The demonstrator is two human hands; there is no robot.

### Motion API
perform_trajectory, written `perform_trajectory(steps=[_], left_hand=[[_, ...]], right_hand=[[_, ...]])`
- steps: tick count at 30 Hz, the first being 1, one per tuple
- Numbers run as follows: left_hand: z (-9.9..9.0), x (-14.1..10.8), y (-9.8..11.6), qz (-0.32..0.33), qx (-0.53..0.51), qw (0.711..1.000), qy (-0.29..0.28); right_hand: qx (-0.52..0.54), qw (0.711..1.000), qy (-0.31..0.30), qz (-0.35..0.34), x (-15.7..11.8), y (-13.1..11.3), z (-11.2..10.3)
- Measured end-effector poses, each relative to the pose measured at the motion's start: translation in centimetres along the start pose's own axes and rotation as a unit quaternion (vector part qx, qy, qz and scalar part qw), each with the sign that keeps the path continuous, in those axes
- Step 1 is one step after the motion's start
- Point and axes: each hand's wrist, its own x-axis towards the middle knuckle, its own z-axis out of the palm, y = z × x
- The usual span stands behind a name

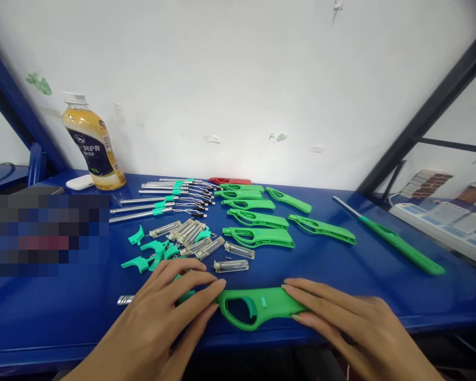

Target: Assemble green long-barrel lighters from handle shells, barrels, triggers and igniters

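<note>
A green utility lighter (267, 304) lies across the front edge of the blue table, its finger loop and teal trigger facing me. My left hand (170, 307) grips its nozzle end, thumb and fingers closed by the loop; the metal tube's tip (125, 300) sticks out to the left of that hand. At the other end, my right hand (347, 312) pinches the handle's tail between thumb and fingers. Just beyond my left hand lie teal triggers (157, 251) and several clear fuel tanks (230, 265). Part of the nozzle is hidden by my left hand.
Metal lighter tubes with wires (143, 214) lie at the back left. Green handle shells (257, 237) and a red shell (230, 181) are in the middle. A lighter with its tube fitted (404, 246) lies right. A drink bottle (95, 151) and white case (79, 183) stand back left.
</note>
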Motion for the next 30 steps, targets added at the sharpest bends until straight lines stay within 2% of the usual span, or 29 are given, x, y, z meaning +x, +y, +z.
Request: perform_trajectory(steps=[7, 16, 23, 30], left_hand=[[0.4, 0.1, -0.3, 0.001, -0.017, 0.999, -0.029], [0.6, 0.1, -0.4, 0.015, -0.012, 0.999, -0.027], [0.5, 0.2, -0.3, 0.015, -0.02, 1.0, -0.018], [0.7, 0.3, -0.2, 0.009, -0.02, 1.0, -0.01]], right_hand=[[-0.004, 1.0, -0.007, 0.012, -0.4, 0.2, 0.2], [-0.003, 0.999, -0.021, 0.025, -0.4, 0.1, 0.3], [0.0, 0.997, -0.04, 0.068, -0.6, -0.3, 0.5], [0.043, 0.987, -0.089, 0.126, -1.1, -0.3, 0.6]])
